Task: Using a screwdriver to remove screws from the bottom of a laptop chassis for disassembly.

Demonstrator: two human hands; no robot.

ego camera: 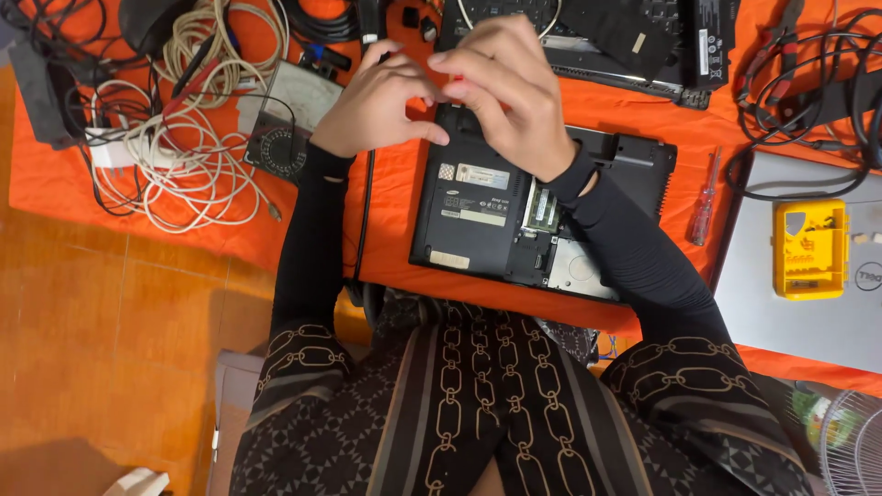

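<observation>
A black laptop (478, 216) lies upside down on the orange cloth (395, 211), with its memory bay (542, 209) and drive bay (574, 271) uncovered. Both hands hover over its far edge, fingertips together. My right hand (510, 92) pinches a small red object (455, 88), most of it hidden by the fingers. My left hand (377, 106) curls in beside it, thumb stretched toward the right hand. Whether it grips the object too is hidden.
A red-handled screwdriver (705, 207) lies right of the laptop. A yellow bit case (808, 248) rests on a silver laptop (808, 294). Tangled white cables (184, 138) and a round-dial meter (285, 124) sit at left. Another opened black device (634, 46) is at the back, black wires (808, 83) at right.
</observation>
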